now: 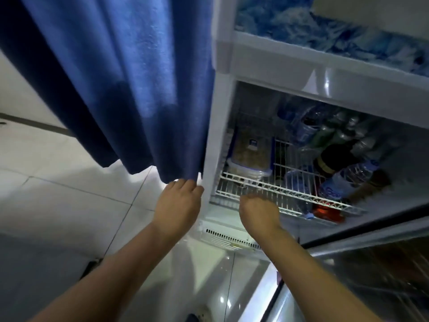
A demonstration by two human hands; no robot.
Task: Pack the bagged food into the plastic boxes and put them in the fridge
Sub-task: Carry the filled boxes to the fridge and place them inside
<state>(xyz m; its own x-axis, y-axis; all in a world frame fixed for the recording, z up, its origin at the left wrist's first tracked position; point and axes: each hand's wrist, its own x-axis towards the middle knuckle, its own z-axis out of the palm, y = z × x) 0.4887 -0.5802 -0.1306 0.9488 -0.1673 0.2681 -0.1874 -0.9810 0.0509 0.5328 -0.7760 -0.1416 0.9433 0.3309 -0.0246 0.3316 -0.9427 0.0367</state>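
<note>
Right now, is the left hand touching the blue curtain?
Touching. The head view shows the left hand with its fingertips against the blue curtain's bottom hem, no gap between them.

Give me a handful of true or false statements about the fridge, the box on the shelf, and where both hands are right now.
1. The fridge is open. True.
2. A plastic box sits on the wire shelf. True.
3. The left hand is holding the box. False: it is at the hem of the blue curtain, beside the fridge.
4. The shelf holds only the box. False: bottles lie to its right.
5. The right hand is at the front edge of the shelf. True.
6. The right hand carries a bag. False: nothing shows in it.
</note>
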